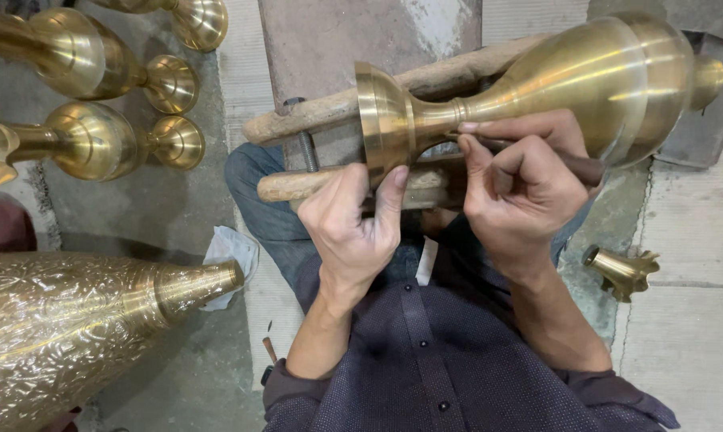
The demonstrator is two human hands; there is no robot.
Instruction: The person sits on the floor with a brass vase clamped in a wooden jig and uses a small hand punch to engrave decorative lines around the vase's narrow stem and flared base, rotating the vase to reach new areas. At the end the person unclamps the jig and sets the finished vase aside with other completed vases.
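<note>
Head view shows a brass vase (537, 88) lying sideways in a wooden clamp (337, 112) over the lap. Left hand (353, 224) grips its flared foot; right hand (521, 188) is clenched round a dark-handled tool (581, 166) at the neck. Likely heavy, stiff, slippery; the narrow neck offers the best hold.

Engraved brass vessel (65, 336) cut off at left edge; tool (537, 156) mostly hidden by right hand (521, 196).

Floor (177, 208): I see grey concrete | left edge: plain brass vases (97, 144), engraved brass vessel (65, 328) lying down | white rag (232, 254) beside it | right: small brass fitting (624, 272)
</note>
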